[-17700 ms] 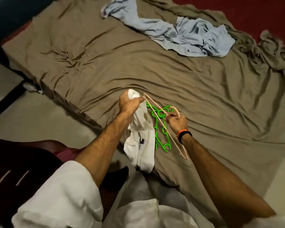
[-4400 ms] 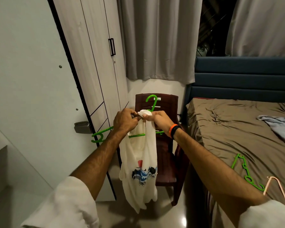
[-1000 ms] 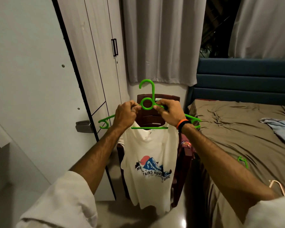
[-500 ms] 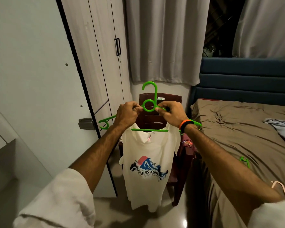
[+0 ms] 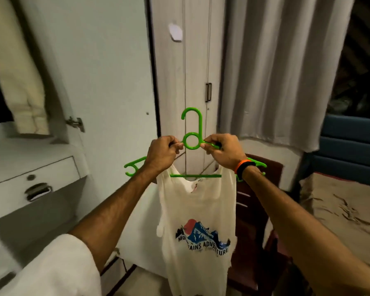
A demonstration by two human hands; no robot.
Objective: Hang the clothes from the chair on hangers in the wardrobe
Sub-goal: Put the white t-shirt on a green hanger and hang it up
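I see both hands up in front of the wardrobe (image 5: 186,60), holding a green hanger (image 5: 191,142) between them. My left hand (image 5: 161,153) has its fingers curled tight round the hanger's arm just left of the round ring. My right hand (image 5: 221,151) pinches the other arm just right of the ring. The hook points straight up. A white T-shirt (image 5: 198,227) hangs down from the hanger, with its neck at the bottom bar. It has a picture of blue mountains and a red sun on the front. The right wrist wears an orange and black band (image 5: 244,166). Behind the shirt stands a dark brown chair (image 5: 263,201). The bed (image 5: 340,208) with its brown sheet is off to the right. A grey curtain (image 5: 282,67) hangs beside the wardrobe. On the left there is a white drawer (image 5: 30,182) with a metal handle, and a cream cloth (image 5: 19,77) hangs above it.
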